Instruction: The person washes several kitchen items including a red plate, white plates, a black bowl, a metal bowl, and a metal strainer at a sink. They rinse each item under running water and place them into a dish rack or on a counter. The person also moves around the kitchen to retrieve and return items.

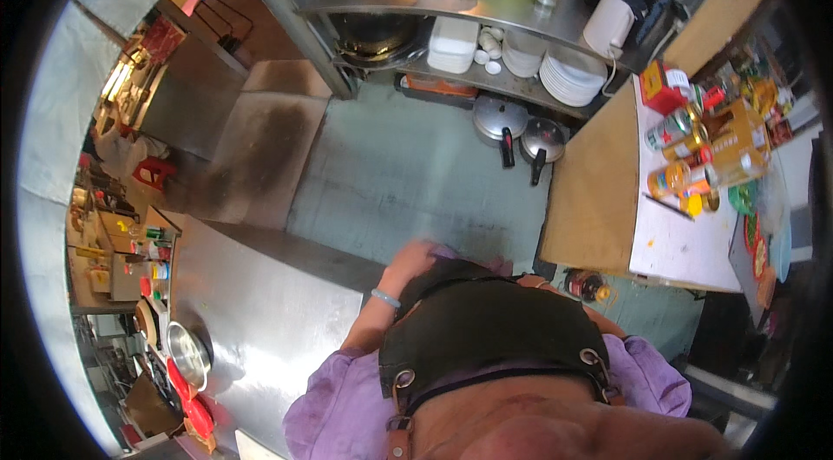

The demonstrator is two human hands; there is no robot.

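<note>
My left hand [415, 257], with a pale bangle [386, 298] at its wrist, is at the left edge of my dark apron [488, 323]. Its fingers are blurred and partly hidden, so whether they hold the apron cloth is unclear. Only a small part of my right hand [533, 281] shows past the apron's right upper edge, and its fingers are hidden. To my left lies a stainless steel worktop [273, 323] with a metal bowl [189, 356] at its far side. A large bottle with a yellow handle [586, 285] stands on the floor right of the apron.
Pressure cookers [500, 116] rest on the green floor [416, 167] beneath a steel shelf unit [403, 4] holding stacked plates [573, 76]. A white electric kettle [608, 20] is on top. At right, a white-topped counter [670, 245] carries bottles, cans and a cardboard carrier [732, 141].
</note>
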